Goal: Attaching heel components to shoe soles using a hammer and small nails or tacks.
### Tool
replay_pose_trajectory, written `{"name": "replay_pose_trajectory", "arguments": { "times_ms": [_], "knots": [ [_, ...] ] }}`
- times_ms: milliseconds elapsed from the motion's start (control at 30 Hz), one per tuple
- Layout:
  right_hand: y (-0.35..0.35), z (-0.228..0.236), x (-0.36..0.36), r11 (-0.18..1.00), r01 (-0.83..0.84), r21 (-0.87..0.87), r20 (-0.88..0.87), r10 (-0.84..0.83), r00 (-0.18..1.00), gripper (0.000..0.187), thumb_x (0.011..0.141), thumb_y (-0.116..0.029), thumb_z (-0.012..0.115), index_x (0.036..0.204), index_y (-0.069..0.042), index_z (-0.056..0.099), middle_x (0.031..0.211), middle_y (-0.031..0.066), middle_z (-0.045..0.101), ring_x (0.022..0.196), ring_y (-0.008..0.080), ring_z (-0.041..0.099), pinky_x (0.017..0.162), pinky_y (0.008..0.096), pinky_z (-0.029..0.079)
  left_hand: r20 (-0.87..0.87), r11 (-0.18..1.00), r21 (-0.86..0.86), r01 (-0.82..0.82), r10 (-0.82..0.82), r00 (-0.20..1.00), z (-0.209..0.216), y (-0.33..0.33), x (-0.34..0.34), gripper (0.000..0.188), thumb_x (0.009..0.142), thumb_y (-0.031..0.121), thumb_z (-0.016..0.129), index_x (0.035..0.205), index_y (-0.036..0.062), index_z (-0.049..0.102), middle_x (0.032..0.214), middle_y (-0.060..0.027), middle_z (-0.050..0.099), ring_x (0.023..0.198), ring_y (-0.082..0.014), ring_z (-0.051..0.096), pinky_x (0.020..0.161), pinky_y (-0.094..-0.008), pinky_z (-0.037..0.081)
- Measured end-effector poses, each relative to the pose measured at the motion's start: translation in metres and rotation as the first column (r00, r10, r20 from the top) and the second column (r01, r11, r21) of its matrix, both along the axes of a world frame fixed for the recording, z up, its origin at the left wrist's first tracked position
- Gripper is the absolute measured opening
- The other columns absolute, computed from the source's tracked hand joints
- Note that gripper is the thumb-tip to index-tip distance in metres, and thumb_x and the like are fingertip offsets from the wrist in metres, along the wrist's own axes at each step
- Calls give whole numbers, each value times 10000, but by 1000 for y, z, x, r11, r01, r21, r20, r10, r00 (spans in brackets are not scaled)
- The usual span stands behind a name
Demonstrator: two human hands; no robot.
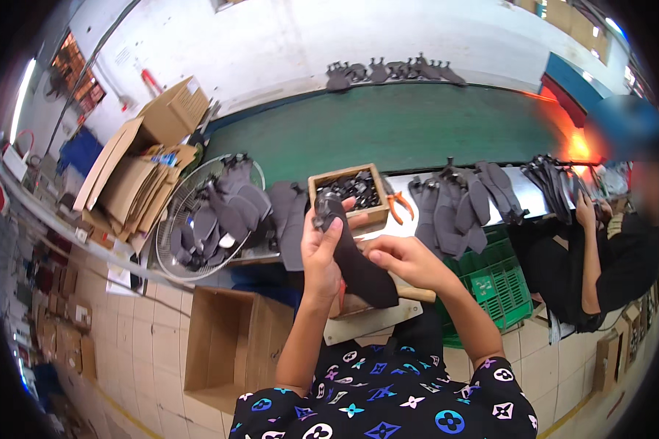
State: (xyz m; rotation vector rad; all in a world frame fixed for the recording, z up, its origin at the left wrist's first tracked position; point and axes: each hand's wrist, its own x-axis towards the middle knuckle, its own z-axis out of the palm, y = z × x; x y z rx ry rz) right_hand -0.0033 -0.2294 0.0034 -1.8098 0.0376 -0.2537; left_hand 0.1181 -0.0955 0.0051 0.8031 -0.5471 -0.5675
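Observation:
My left hand point(321, 252) holds a long black shoe sole point(366, 274), fingers around its upper end and thumb across the front. A shiny black part point(329, 207) sits at that end, between the fingers. My right hand point(414, 262) is beside the sole's right edge with fingers curled and thumb close to the index finger. Whether something small is between them cannot be made out. Just behind is a wooden box point(317, 181) of small shiny black pieces. Orange-handled pliers point(401, 207) lie to its right. A wooden handle point(417, 294) shows below my right hand.
A wire basket point(170, 265) of dark soles stands left, by stacked cardboard point(117, 172). More soles point(458, 208) lie right of the box and along the green belt's point(307, 124) far edge. A green crate point(494, 282) and a co-worker point(600, 256) are to the right; an open carton point(223, 351) stands below.

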Motion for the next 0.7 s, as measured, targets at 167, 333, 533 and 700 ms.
{"name": "replay_pose_trajectory", "arguments": {
  "times_ms": [167,333,533,700],
  "knots": [
    [17,-68,-10,865,257,-432,131,-221,966,433,951,-303,615,1269,-25,518,845,137,655,889,289,670,774,388,525,-291,997,-77,14,-36,956,10,39,-14,543,957,-30,481,1446,69,265,1477,-199,375,1309,-378,469,979,-494,528],
    [20,-82,-41,708,119,-696,-166,-320,933,599,869,-389,710,1293,-54,452,726,191,650,705,394,672,599,439,536,-440,989,-133,71,-123,889,31,64,-33,509,939,-42,460,1417,13,293,1475,-245,361,1348,-398,421,1044,-544,469],
    [2,-98,-65,797,407,-447,-194,-530,825,312,877,-179,734,1097,-24,577,595,82,570,491,104,494,462,288,379,-474,989,-126,72,-124,872,28,64,-35,452,939,-22,462,1378,-13,353,1456,-228,403,1350,-366,433,1035,-527,475],
    [-6,-115,-98,762,645,-63,10,-646,763,211,934,-88,634,1119,-24,555,627,-31,477,469,37,424,411,211,298,-506,988,-66,141,-155,849,-3,44,-22,464,927,-16,492,1372,-36,363,1398,-225,480,1297,-351,498,1018,-492,495]
  ]
}}
